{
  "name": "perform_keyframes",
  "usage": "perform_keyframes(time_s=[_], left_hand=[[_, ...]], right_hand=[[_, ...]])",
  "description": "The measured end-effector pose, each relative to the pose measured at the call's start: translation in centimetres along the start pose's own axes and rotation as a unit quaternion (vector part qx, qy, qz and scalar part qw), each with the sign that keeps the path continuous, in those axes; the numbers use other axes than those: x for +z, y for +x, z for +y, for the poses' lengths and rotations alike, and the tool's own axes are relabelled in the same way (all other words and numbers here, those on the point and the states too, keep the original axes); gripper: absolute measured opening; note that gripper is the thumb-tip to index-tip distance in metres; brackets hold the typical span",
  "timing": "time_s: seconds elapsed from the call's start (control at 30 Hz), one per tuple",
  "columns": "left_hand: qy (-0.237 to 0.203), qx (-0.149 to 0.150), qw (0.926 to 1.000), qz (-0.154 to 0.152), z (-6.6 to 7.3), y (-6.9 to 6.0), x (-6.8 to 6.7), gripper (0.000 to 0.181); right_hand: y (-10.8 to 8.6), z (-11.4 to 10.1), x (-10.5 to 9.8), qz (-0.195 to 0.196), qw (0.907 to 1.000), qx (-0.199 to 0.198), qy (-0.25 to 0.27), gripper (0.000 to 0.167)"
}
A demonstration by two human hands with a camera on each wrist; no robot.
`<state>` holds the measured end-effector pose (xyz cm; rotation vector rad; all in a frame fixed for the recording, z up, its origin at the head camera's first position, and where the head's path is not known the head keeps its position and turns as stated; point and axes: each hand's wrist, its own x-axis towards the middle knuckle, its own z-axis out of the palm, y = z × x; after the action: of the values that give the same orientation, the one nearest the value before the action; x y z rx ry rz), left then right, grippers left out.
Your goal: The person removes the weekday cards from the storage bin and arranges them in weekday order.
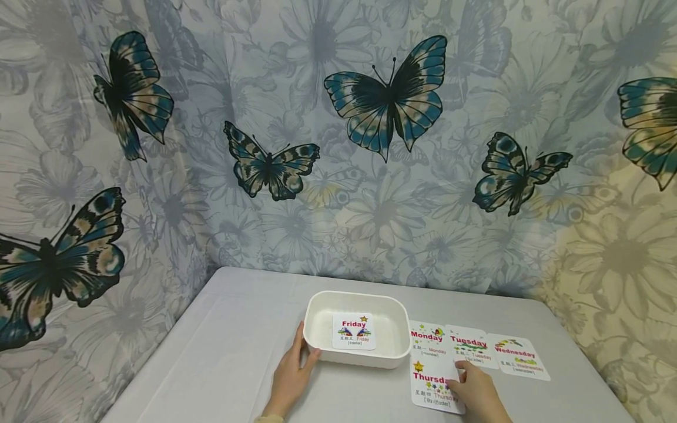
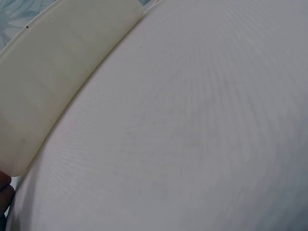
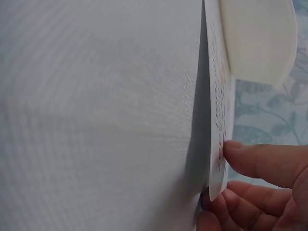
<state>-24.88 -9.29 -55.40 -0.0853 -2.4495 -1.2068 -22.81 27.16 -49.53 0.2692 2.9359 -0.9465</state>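
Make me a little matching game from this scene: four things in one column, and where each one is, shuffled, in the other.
Things
1. white tub
2. Friday card
3. Thursday card
4. Wednesday card

Places
A. pinched between thumb and fingers in the right hand's grip
B. farthest right of the cards, in the head view
C. held at one corner by the left hand's grip
D. lying inside the tub

Right pairs: 1-C, 2-D, 3-A, 4-B

"Friday" flashcard [image 1: 354,331], "Monday" flashcard [image 1: 429,344], "Tuesday" flashcard [image 1: 471,346], "Wednesday" flashcard [image 1: 516,356], "Thursday" flashcard [image 1: 432,386]: each bears weekday in English, Chinese, phonetics.
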Motion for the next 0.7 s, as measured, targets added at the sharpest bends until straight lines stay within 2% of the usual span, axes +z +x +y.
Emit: perform_keyframes(time_s=[0.4, 0.7], left_hand=[[0.000, -0.003, 1.0000, 0.004, -0.01, 0.01, 0.06, 0.073], [0.001, -0.005, 1.0000, 0.001, 0.09, -0.01, -0.04, 0.072]], right_hand=[[0.02, -0.08, 0.23, 0.000, 0.9999, -0.003, -0.012, 0.051], [-0.03, 0.03, 0.29, -0.010, 0.9999, -0.008, -0.001, 0.050]])
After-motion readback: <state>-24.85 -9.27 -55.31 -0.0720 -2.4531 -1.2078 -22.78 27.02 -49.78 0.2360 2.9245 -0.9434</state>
